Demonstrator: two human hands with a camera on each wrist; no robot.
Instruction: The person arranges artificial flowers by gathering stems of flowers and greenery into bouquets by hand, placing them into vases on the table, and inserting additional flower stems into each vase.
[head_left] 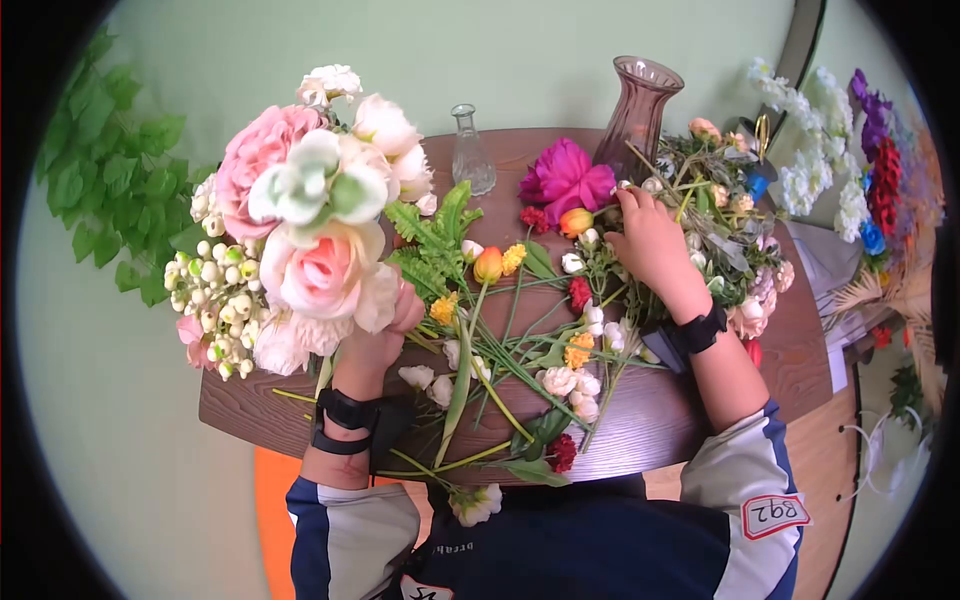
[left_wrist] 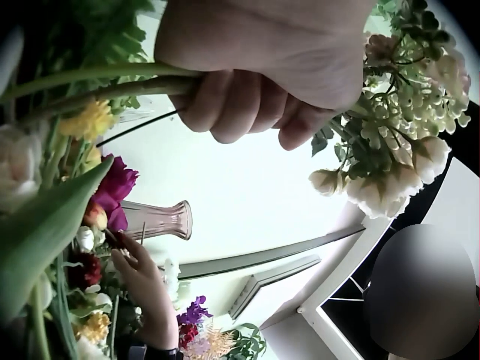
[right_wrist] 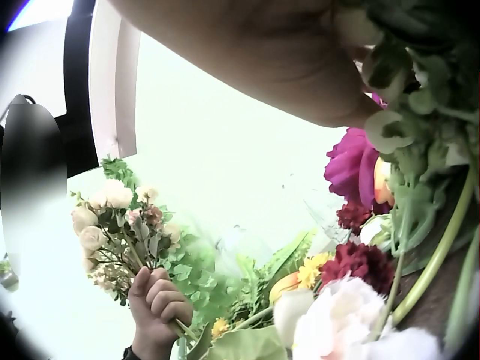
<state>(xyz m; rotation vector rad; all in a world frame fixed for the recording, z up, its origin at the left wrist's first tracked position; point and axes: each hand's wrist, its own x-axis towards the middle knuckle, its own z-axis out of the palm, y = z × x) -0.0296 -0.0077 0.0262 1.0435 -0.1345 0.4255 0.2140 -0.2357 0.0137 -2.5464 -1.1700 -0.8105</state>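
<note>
My left hand point(head_left: 400, 314) grips the stems of a bouquet point(head_left: 322, 262) of pink and cream artificial roses, white peonies and pale berry sprigs. In the left wrist view its fingers point(left_wrist: 236, 105) curl round the stems, and the blooms stick out past the fist. My right hand point(head_left: 655, 250) reaches into the flower pile at the right, thumb apart from the fingers. Its fingertips are right at a small white bud beside a magenta peony point(head_left: 567, 176). An orange tulip point(head_left: 576, 222) lies just left of that hand. In the right wrist view, leaves hide its fingertips.
A purple glass vase point(head_left: 640, 115) and a small clear glass vase point(head_left: 471, 155) stand at the back of the wooden table point(head_left: 650, 440). Loose stems and blooms, including a dark red carnation point(head_left: 561, 452), cover its middle. More flowers point(head_left: 882, 190) hang at the far right.
</note>
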